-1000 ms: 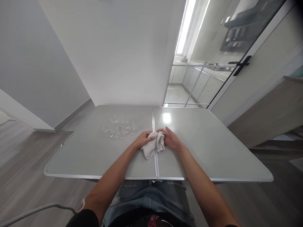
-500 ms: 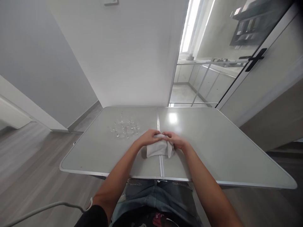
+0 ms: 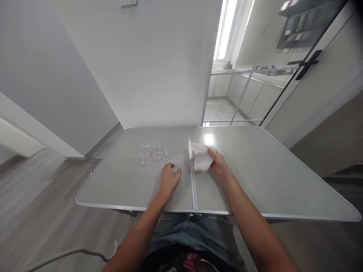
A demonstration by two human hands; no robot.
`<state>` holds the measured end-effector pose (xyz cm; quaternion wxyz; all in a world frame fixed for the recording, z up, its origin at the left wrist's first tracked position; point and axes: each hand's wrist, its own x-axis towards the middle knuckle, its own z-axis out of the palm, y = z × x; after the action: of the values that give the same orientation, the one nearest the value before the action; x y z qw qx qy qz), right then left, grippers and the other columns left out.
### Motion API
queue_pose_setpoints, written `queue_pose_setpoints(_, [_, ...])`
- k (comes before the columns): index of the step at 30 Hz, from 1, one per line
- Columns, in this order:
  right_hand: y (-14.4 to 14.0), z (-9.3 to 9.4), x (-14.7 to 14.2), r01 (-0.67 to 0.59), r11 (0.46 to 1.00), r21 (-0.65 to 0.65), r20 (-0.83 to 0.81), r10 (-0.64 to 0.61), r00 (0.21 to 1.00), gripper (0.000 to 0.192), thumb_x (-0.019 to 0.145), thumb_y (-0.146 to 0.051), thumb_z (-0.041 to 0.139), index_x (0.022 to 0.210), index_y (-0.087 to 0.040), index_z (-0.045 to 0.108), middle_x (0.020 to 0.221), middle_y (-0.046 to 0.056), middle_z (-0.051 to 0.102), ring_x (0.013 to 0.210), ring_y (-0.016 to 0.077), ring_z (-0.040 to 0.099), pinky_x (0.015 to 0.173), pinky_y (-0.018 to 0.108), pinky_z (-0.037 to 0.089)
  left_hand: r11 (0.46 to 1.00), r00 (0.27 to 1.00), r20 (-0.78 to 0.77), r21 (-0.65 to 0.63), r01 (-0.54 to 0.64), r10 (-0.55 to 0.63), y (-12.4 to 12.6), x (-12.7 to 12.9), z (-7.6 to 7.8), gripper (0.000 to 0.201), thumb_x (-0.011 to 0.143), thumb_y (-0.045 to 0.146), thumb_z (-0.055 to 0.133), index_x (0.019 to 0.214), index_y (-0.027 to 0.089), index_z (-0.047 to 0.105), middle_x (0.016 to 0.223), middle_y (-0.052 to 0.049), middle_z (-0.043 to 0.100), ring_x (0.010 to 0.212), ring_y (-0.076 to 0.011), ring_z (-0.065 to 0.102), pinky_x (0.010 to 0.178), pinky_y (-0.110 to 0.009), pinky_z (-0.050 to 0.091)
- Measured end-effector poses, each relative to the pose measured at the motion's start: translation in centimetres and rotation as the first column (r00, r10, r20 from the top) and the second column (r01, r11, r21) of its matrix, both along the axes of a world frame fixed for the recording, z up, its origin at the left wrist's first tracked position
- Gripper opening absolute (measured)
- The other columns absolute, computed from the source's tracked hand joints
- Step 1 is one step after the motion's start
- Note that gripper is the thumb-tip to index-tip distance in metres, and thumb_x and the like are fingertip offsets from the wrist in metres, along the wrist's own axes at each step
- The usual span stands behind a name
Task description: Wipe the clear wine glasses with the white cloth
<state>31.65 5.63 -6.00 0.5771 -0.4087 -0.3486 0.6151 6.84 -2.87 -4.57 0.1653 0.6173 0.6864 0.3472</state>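
Right hand grip closed on white cloth, pressed to table at 12 o'clock; left hand flat, empty; water droplets at 11 o'clock, unwiped.

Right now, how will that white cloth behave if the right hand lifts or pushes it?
Probably floppy: the white cloth lies crumpled under the right hand. Likely light, bunching in folds. Pushed over the table, it should slide rather than roll, and may drag through the water drops.
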Motion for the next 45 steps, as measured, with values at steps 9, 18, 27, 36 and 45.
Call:
queue_pose_setpoints(9, [2.5, -2.2, 0.4, 0.594, 0.804, -0.02, -0.291, -0.573, 0.766, 0.024, 0.079, -0.032, 0.067, 0.098, -0.018, 0.062, 0.096, 0.002, 0.071, 0.089, 0.017, 0.069, 0.079, 0.031, 0.059, 0.983, 0.969, 0.169, -0.005, -0.183, 0.181, 3.6, -0.4, -1.7, 0.076, 0.082, 0.032, 0.067, 0.144, 0.006, 0.032, 0.146, -0.027, 0.044, 0.142, -0.0349, 0.04, 0.116, -0.045, 0.035])
queue_pose_setpoints(18, [1.7, -0.9, 0.5, 0.714, 0.696, 0.074, -0.237, -0.683, 0.691, 0.03, 0.083, -0.036, 0.061, 0.109, -0.023, 0.061, 0.096, -0.001, 0.069, 0.083, 0.0134, 0.066, 0.072, 0.026, 0.055, 0.943, 0.911, 0.347, 0.158, -0.292, 0.224, 8.0, -0.8, -3.2, 0.059, 0.089, 0.047, 0.064, 0.131, 0.015, 0.038, 0.132, -0.023, 0.056, 0.126, -0.0317, 0.056, 0.104, -0.048, 0.044])
queue_pose_setpoints(27, [1.1, -1.6, -1.9, 0.349, 0.898, 0.268, 0.14, -0.394, 0.908, 0.03, 0.083, -0.043, 0.063, 0.104, -0.021, 0.06, 0.091, 0.003, 0.067, 0.083, 0.0198, 0.062, 0.074, 0.032, 0.052, 0.95, 0.979, 0.121, 0.287, 0.121, -0.161, 8.6, -0.3, -4.2, 0.054, 0.095, 0.052, 0.054, 0.138, 0.021, 0.046, 0.088, -0.003, 0.068, 0.075, -0.0176, 0.066, 0.069, -0.027, 0.048])
queue_pose_setpoints(36, [-2.2, -0.7, -2.5, -0.047, 0.848, 0.528, 0.485, -0.255, 0.837, 0.02, 0.089, -0.041, 0.054, 0.096, -0.022, 0.056, 0.078, 0.002, 0.058, 0.073, 0.0204, 0.051, 0.069, 0.034, 0.045, 0.919, 0.91, -0.348, 0.233, 0.319, -0.228, 7.3, -1.0, -4.3, 0.062, 0.083, 0.055, 0.07, 0.14, 0.031, 0.058, 0.084, -0.001, 0.074, 0.068, -0.0147, 0.065, 0.062, -0.023, 0.039])
queue_pose_setpoints(45, [-1.3, -1.5, -2.4, -0.343, 0.821, 0.455, 0.698, -0.09, 0.71, 0.02, 0.075, -0.018, 0.05, 0.091, -0.024, 0.039, 0.071, -0.002, 0.047, 0.064, 0.016, 0.041, 0.062, 0.031, 0.034, 0.878, 0.83, -0.48, 0.218, 0.427, -0.284, 7.0, -0.7, -4.0, 0.062, 0.085, 0.055, 0.068, 0.141, 0.031, 0.057, 0.085, -0.003, 0.075, 0.07, -0.0155, 0.066, 0.062, -0.024, 0.037])
